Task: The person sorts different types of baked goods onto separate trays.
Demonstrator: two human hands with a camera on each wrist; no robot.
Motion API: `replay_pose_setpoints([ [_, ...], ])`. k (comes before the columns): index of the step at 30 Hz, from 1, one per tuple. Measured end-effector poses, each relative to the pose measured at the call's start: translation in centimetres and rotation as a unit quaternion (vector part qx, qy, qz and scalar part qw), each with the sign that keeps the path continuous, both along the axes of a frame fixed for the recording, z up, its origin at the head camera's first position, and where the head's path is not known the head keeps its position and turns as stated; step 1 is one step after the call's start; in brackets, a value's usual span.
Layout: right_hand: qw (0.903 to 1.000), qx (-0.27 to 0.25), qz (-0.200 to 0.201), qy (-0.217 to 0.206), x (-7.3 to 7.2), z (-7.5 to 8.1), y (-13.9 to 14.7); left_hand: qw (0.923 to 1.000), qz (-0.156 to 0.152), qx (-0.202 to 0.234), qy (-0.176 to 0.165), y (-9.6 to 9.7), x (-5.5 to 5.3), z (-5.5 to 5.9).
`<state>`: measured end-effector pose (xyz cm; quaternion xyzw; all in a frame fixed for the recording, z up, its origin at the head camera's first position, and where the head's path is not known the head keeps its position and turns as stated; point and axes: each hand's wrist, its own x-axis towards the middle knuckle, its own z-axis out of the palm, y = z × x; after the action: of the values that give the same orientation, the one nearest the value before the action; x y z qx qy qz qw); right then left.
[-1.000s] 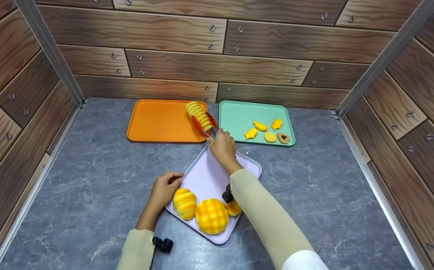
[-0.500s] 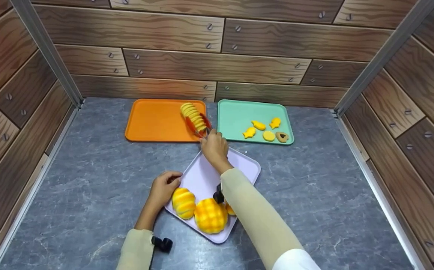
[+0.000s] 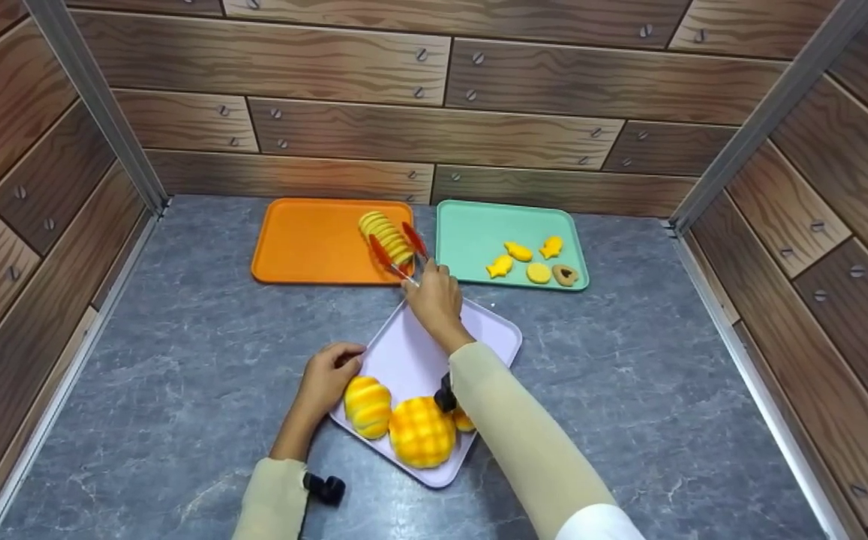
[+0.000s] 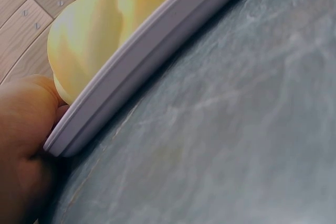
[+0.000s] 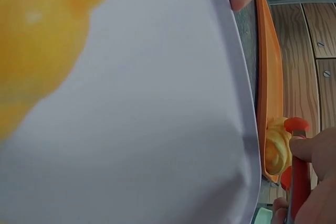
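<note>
My right hand (image 3: 436,301) grips a pair of tongs with red tips (image 3: 382,253), their arms spread apart. A ridged yellow toy bread roll (image 3: 383,232) lies on the right end of the orange tray (image 3: 306,244), between and just beyond the tips. In the right wrist view the tongs (image 5: 300,187) stand beside that roll (image 5: 276,150). My left hand (image 3: 326,381) holds the left rim of a lilac tray (image 3: 411,349), set at an angle. On its near part sit a striped bun (image 3: 367,407), a round checked bun (image 3: 422,433) and another bun partly hidden by my right arm.
A mint green tray (image 3: 479,232) stands at the back right, bearing several small fish-shaped pieces (image 3: 518,251), a round yellow piece (image 3: 539,273) and a heart-centred cookie (image 3: 565,275). Wood-patterned walls (image 3: 343,127) enclose the grey marbled tabletop (image 3: 629,360).
The tongs carried the ridged roll left over the orange tray, then spread apart, and the roll now lies on that tray. The left hand stays on the lilac tray.
</note>
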<state>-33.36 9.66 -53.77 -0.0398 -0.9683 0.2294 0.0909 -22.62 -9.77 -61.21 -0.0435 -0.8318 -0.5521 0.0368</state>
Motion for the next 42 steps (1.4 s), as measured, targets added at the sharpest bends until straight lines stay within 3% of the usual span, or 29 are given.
replay_pose_setpoints([
  [7,0.9997,0.001,0.01,0.02,0.4,0.1,0.7,1.0,0.001,0.0,-0.008,-0.1,0.0,0.0],
  [12,0.9988,-0.009,0.035,0.034,1.5,0.5,1.5,1.0,0.0,0.004,0.004,-0.1,0.0,0.0],
  [17,0.9954,-0.027,0.079,0.046,3.9,1.4,2.6,1.0,-0.001,0.004,0.0,0.1,0.0,0.0],
  [23,0.9882,-0.012,0.125,0.088,7.0,2.3,4.1,1.0,0.0,-0.001,-0.01,0.0,0.0,0.1],
  [28,0.9853,-0.013,0.14,0.098,9.1,2.7,5.4,0.9999,0.003,0.0,-0.012,0.1,0.0,0.0],
  [36,0.9811,-0.055,0.165,0.086,12.0,2.9,8.2,0.9999,0.001,0.004,-0.015,0.2,0.0,0.1],
  [42,0.9783,-0.057,0.175,0.095,14.2,2.7,10.1,1.0,-0.002,0.006,-0.002,0.0,0.1,0.0],
])
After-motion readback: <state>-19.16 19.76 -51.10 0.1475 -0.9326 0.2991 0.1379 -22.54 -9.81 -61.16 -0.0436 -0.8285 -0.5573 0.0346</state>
